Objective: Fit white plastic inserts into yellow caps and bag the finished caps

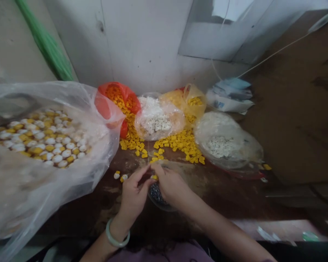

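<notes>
My left hand (135, 193), with a pale green bangle (109, 233) on its wrist, meets my right hand (172, 186) over the table. The fingers of both are closed in a pinch around a small yellow piece (154, 177), mostly covered by fingertips. Beneath my right hand is a clear round bowl (164, 208) of small dark bits (156, 193). Two small white-and-yellow pieces (124, 178) lie just left of my left hand. Beyond my fingertips, loose yellow plastic pieces (180, 142) are strewn across the dark table.
A large clear bag (98, 174) of white-and-yellow pieces fills the left side. Along the wall stand a red bag (102, 105) of yellow pieces, a clear bag (161, 123) of white pieces and a yellowish bag (198, 105). Another clear bag (235, 140) sits right, below folded packaging (232, 96).
</notes>
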Motion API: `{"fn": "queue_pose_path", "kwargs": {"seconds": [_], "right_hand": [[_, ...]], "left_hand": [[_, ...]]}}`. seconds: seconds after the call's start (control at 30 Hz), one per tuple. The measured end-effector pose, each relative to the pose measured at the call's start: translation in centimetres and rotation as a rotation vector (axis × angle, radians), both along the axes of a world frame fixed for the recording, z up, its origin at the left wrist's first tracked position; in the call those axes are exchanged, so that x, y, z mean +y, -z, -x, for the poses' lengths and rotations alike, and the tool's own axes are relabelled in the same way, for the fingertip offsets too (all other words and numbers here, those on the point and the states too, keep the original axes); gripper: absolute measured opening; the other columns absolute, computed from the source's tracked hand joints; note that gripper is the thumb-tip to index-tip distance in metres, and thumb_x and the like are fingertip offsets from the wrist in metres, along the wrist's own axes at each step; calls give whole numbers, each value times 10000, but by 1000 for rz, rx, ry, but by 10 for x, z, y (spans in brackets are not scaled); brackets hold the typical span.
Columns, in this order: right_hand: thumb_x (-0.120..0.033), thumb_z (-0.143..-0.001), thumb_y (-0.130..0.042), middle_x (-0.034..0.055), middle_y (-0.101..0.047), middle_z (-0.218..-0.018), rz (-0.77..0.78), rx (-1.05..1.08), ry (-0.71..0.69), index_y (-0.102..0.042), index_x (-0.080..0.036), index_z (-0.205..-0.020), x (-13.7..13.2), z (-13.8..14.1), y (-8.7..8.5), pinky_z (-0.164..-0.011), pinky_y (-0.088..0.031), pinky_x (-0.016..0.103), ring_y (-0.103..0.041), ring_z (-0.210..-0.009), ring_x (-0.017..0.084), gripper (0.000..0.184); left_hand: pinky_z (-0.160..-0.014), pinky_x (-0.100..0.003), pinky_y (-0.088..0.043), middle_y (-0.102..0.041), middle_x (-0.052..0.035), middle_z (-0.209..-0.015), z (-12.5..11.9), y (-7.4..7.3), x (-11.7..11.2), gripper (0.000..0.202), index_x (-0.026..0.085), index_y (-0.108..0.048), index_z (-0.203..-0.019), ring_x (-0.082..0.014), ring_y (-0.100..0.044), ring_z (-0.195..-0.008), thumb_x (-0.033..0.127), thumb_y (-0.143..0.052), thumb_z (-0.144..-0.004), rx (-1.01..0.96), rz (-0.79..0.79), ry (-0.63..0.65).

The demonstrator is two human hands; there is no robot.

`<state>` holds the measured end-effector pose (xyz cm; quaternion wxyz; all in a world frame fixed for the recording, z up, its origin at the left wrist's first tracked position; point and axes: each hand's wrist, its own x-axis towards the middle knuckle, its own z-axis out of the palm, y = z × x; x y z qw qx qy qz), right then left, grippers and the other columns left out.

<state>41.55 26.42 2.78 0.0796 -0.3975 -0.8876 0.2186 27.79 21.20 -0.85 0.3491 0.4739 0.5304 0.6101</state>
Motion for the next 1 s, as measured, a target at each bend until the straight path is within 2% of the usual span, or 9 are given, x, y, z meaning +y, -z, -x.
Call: {"fn": "queue_pose_path", "kwargs": {"seconds": [0.17,0.3,0.37,0.43,0.53,0.63,0.73,0.87,1.0], "right_hand": [[-94,-807,-516,124,-730,-875,13,-151,-50,-439,-121,-1352,18,3,-8,-606,-446,284,-679,-726,241,551],[-104,-838,-581,59,-724,-978,-16,-117,15,-545,-207,-1254,94,3,-10,-697,-471,246,-670,-801,176,430],[-110,-902,-512,114,-696,-1079,-159,-215,189,-634,-169,-1118,143,8,-7,-817,-467,281,-647,-956,204,255],[-100,-918,-486,176,-653,-1152,-197,-246,238,-670,-116,-1028,183,17,-1,-896,-441,310,-607,-1073,237,214],[-190,-922,-571,147,-650,-1131,-183,-283,263,-668,-105,-1001,217,30,15,-929,-447,366,-602,-1070,236,151],[-308,-932,-599,84,-654,-1091,-161,-278,290,-650,-129,-1026,226,34,29,-927,-468,424,-610,-1024,217,209],[-222,-924,-560,134,-629,-1125,-165,-196,321,-673,-110,-983,228,28,32,-903,-454,393,-600,-1014,236,169],[-167,-866,-553,174,-600,-1146,-177,6,345,-683,-104,-929,223,17,21,-893,-429,363,-574,-1013,257,158],[-277,-913,-517,74,-657,-902,-101,207,255,-650,-157,-917,186,9,7,-794,-476,312,-596,-862,195,178]], "left_hand": [[-841,-349,-578,-777,-72,-958,3,5,3,422,229,-726,-1137,-208,-725,-832,241,-778,-718,-121,110,-18],[-717,-271,-572,-767,-56,-847,12,2,8,385,186,-757,-1030,-153,-694,-721,313,-819,-672,-465,221,-114],[-688,-253,-564,-760,-53,-819,15,-3,10,376,169,-764,-973,-133,-681,-674,352,-835,-652,-665,247,-86],[-687,-256,-570,-753,-44,-793,17,-8,11,376,166,-769,-908,-132,-681,-663,364,-869,-605,-820,248,-42],[-721,-269,-587,-744,-24,-778,19,-13,10,376,167,-758,-829,-140,-697,-694,340,-913,-534,-954,245,-28],[-769,-289,-594,-734,-7,-776,20,-11,8,343,173,-726,-802,-145,-708,-727,306,-915,-548,-982,233,4],[-804,-296,-593,-729,6,-775,21,-6,6,320,183,-696,-817,-139,-710,-759,277,-899,-588,-1008,237,47],[-758,-277,-597,-743,-17,-794,20,-3,8,381,176,-725,-926,-130,-702,-733,269,-892,-596,-1053,278,53],[-710,-235,-588,-759,-50,-852,17,-5,10,399,151,-751,-923,-142,-711,-755,243,-899,-565,-1060,310,11]]}}
